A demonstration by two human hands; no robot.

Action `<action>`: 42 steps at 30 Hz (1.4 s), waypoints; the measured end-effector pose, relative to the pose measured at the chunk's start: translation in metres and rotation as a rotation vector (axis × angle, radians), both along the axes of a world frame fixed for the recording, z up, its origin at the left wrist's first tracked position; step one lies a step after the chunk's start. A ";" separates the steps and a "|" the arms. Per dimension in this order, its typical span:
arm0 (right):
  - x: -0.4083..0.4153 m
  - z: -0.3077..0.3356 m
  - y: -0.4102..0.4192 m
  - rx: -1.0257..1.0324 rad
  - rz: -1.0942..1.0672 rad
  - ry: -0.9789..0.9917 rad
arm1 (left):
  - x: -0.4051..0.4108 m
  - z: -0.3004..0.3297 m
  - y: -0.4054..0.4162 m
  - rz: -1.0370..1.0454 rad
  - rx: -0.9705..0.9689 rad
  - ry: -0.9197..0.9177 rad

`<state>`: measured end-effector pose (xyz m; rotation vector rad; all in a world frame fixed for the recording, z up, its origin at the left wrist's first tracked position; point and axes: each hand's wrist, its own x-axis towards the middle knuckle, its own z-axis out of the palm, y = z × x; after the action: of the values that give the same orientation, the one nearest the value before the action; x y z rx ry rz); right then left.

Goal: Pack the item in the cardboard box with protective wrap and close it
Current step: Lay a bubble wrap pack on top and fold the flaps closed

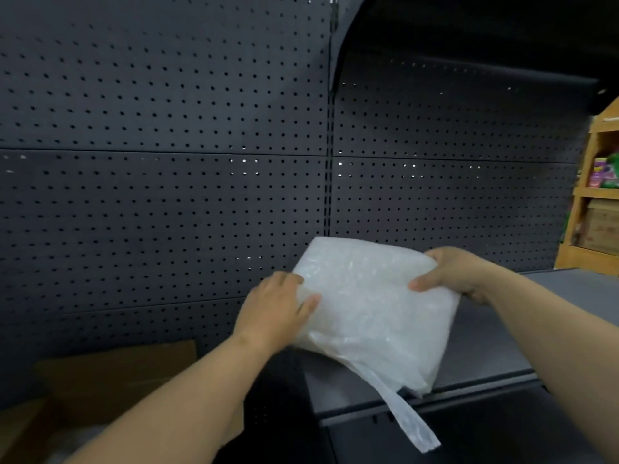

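Two bare hands gripped one wrapped bundle (371,309) between them. Left hand (274,309) lay against the bundle's left edge, fingers bent over its top face, thumb on the near side; closed on the wrap. Right hand (459,272) clamped the far right corner, thumb pressed on top, fingers curled under and hidden. Both grips firm, not spread.

Bundle was a flat, squarish pad of cloudy white bubble wrap, tilted, its far edge raised. Contents could not be made out through the wrap. Loose plastic strip (408,420) trailed from the near lower corner, hanging past the shelf front.

Below the grip, the bundle's lower corner sat on or just above a dark grey shelf (495,349); contact could not be told. Below and left of the left forearm, an open cardboard box (110,376) stood, flaps up, something pale and blurred inside. Behind the hands, a dark pegboard wall (160,182). Far right of the right hand, a wooden rack (599,202) held coloured packets.
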<state>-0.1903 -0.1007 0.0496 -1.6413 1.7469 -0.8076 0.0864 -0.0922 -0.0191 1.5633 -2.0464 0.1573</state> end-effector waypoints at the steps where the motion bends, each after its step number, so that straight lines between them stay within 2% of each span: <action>1: 0.015 0.005 0.001 -0.039 0.043 0.016 | 0.014 0.002 0.000 0.044 0.011 0.057; 4: 0.063 0.017 0.003 -0.124 0.185 0.058 | 0.064 0.006 -0.002 0.098 0.080 0.295; 8: 0.120 0.024 0.000 -0.133 0.350 0.072 | 0.137 0.008 0.011 0.006 0.181 0.817; 10: 0.149 0.023 -0.003 -0.114 0.412 0.061 | 0.170 0.008 0.026 -0.027 0.245 1.010; 15: 0.224 0.011 -0.011 -0.100 0.470 0.082 | 0.239 -0.007 0.046 -0.055 0.340 1.151; 17: 0.255 0.000 -0.016 -0.124 0.438 0.070 | 0.262 -0.016 0.047 0.005 0.325 1.189; 20: 0.302 -0.024 -0.029 -0.201 0.325 0.167 | 0.296 -0.033 0.047 0.105 0.322 1.231; 27: 0.393 -0.111 -0.043 -0.193 0.236 0.285 | 0.360 -0.104 0.026 0.267 0.522 1.272; 32: 0.432 -0.177 -0.035 0.013 0.304 0.409 | 0.384 -0.156 0.005 0.356 0.678 1.142; 34: 0.441 -0.199 -0.028 0.111 0.335 0.485 | 0.388 -0.165 -0.002 0.414 0.690 0.992; 35: 0.444 -0.209 -0.025 0.150 0.345 0.531 | 0.389 -0.168 -0.005 0.436 0.681 0.846; 37: 0.451 -0.228 -0.021 0.224 0.350 0.590 | 0.388 -0.166 -0.003 0.495 0.604 0.406; 39: 0.457 -0.243 -0.018 0.256 0.331 0.597 | 0.384 -0.165 0.002 0.420 0.443 -0.038; 40: 0.460 -0.250 -0.017 0.253 0.319 0.603 | 0.382 -0.167 0.002 0.324 0.398 -0.175; 42: 0.465 -0.260 -0.018 0.241 0.303 0.644 | 0.379 -0.176 0.001 0.165 0.457 -0.324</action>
<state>0.2743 -0.1184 -0.2106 -2.0596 1.8301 0.0947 0.4657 -0.0914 -0.1953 2.1029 -2.3126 -0.0003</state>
